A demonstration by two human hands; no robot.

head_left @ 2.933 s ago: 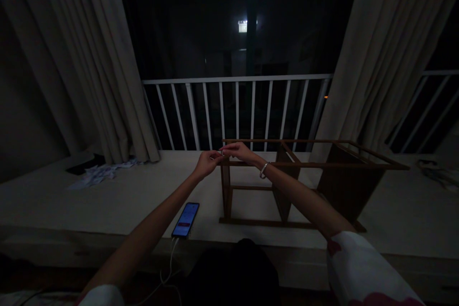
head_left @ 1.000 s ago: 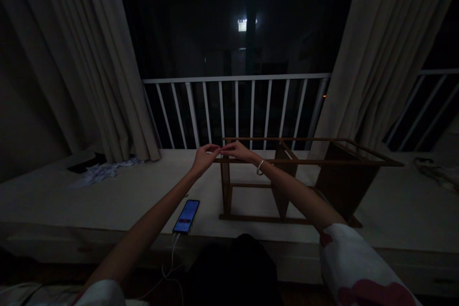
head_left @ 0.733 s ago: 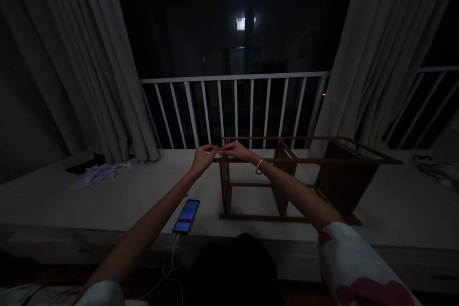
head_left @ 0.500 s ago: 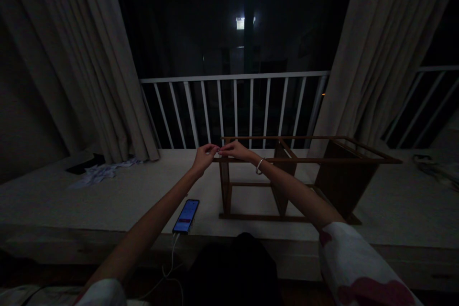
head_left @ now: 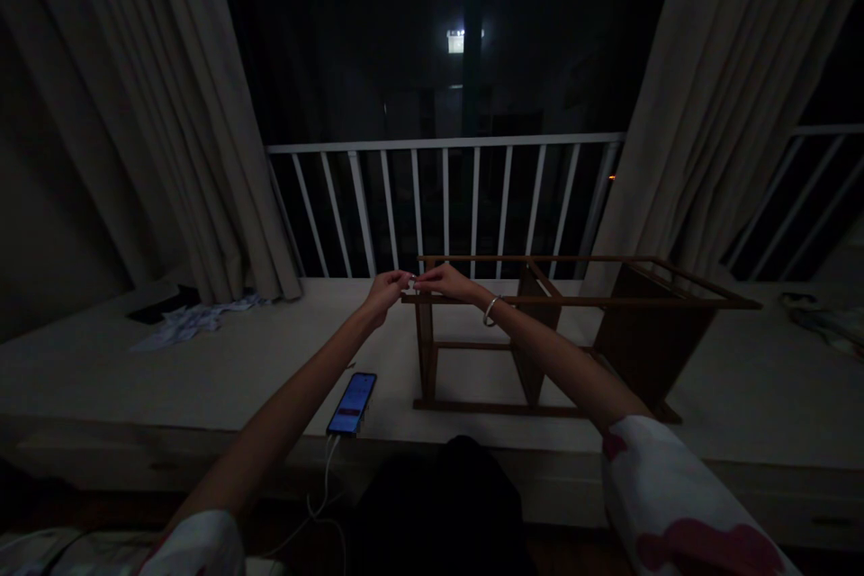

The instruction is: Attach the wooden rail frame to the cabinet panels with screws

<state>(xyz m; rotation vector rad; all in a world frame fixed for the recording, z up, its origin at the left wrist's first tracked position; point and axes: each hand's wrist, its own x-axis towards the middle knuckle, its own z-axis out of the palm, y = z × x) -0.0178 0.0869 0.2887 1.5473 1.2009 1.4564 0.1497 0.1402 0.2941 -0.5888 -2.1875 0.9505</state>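
Both hands meet at the left end of a brown wooden frame with shelf panels [head_left: 472, 409], which lies on its side on the white ledge. My left hand [head_left: 386, 295] is closed in a pinch just off the frame's upper left corner. Opposite it, my right hand [head_left: 445, 282] pinches too, its fingertips almost touching those of the left, above the top rail. A tiny thing shows between the fingertips, too small and dark to name. On my right wrist is a pale bracelet [head_left: 490, 310].
A lit phone [head_left: 352, 403] with a white cable [head_left: 327, 472] lies at the front edge of the ledge [head_left: 270, 378]. Crumpled white papers [head_left: 182, 324] lie at left. Behind are a white railing [head_left: 445, 144], a dark window and grey curtains [head_left: 702, 108]. Other items [head_left: 816, 315] sit far right.
The view has shifted very slightly. Both hands stay pinched together at the frame's corner, with only a small change in the fingers.
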